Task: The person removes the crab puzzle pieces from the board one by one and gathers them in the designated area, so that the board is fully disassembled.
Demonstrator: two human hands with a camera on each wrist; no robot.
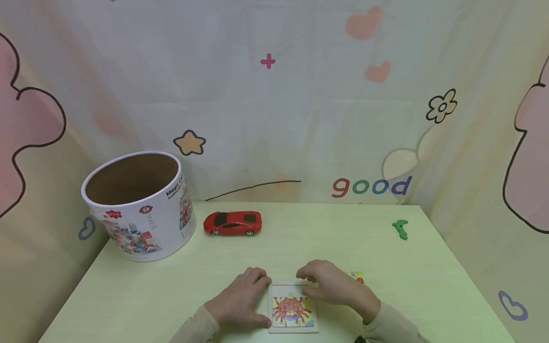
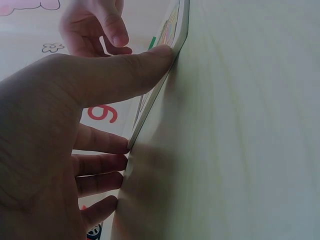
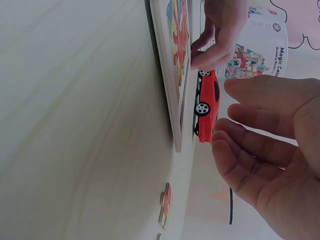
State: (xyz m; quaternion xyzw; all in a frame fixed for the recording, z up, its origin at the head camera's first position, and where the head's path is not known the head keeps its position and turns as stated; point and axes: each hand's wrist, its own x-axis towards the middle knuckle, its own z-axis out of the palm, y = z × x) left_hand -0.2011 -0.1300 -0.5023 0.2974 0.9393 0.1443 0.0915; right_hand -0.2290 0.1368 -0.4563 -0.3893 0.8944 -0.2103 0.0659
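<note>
A square jigsaw board with a light rim lies near the table's front, its assembled pieces showing a red crab. A blank strip runs across the tray's far part. My left hand rests along the left side, thumb by the near corner and forefinger by the far corner; in the left wrist view the thumb presses the rim. Over the board's far right corner hovers my right hand, fingers loosely bent and nothing between them. A loose puzzle piece lies on the table beyond that hand.
A red toy car stands at the back left, beside a large white printed bucket. A small curved green object lies at the back right. A printed curtain hangs behind the table.
</note>
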